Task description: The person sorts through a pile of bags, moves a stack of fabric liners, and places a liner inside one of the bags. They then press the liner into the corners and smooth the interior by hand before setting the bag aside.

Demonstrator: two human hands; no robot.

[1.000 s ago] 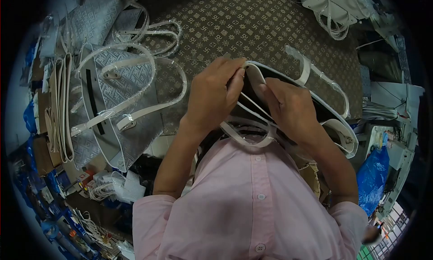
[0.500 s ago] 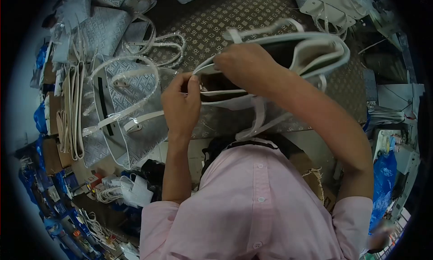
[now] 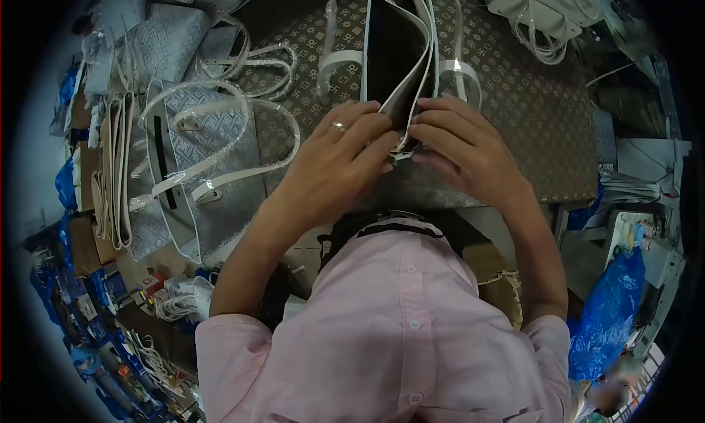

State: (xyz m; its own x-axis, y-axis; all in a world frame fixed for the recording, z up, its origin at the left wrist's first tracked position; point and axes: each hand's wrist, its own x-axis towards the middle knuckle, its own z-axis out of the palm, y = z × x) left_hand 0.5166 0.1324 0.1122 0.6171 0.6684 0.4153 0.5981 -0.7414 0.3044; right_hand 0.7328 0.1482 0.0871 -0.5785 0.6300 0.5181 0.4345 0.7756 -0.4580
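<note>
A handbag (image 3: 365, 70) with white edges and a dark inside stands on the patterned table, its opening facing up and its near end toward me. Plastic-wrapped handles (image 3: 329, 37) stick out on both sides. My left hand (image 3: 341, 155) grips the left rim near the close end, a ring on one finger. Across from it, my right hand (image 3: 466, 147) grips the right rim with bent fingers. Between the hands the two sides meet at a narrow end. The fingertips inside the bag are partly hidden.
Silver-grey patterned bags (image 3: 220, 144) with wrapped handles lie at the left of the brown table (image 3: 529, 129). Folded cream pieces (image 3: 114, 173) stand beside them. More bags (image 3: 536, 12) lie at the back right. A blue plastic bag (image 3: 609, 313) hangs at the lower right.
The handbag has turned from lying sideways to pointing away from me. My right hand has left the bag's middle, and both hands now hold its near end.
</note>
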